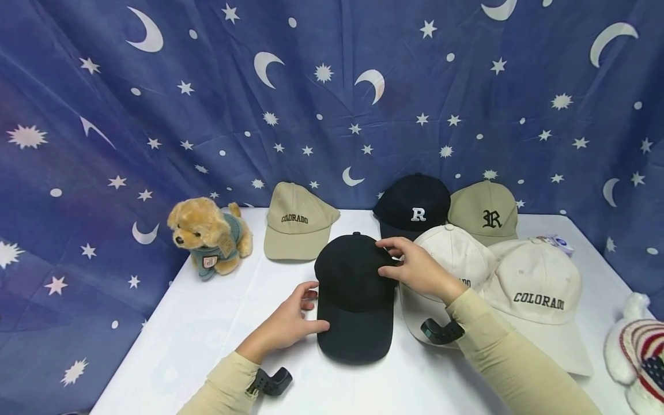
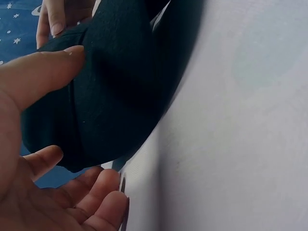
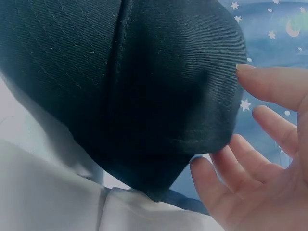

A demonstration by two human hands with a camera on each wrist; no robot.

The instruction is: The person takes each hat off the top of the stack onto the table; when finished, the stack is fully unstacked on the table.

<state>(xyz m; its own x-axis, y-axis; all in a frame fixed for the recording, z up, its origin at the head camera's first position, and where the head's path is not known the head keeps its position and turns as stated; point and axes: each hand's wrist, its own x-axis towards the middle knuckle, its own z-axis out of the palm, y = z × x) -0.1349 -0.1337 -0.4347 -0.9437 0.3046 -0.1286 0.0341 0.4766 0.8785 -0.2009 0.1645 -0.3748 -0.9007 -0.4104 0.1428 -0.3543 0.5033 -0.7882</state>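
Observation:
A plain black baseball cap sits between the two hands, its brim toward the person. At its left side is my left hand, with the thumb over the cap's edge and the other fingers spread loosely beside it. My right hand is at the upper right of the crown. In the right wrist view the thumb tip meets the cap's edge, and the fingers extend loosely below. Right of the black cap, a white cap lies partly behind the right hand and forearm.
Another white COLORADO cap overlaps the first. Behind stand a beige COLORADO cap, a black R cap and a khaki R cap. A plush dog sits at left; a striped plush toy is at the right edge.

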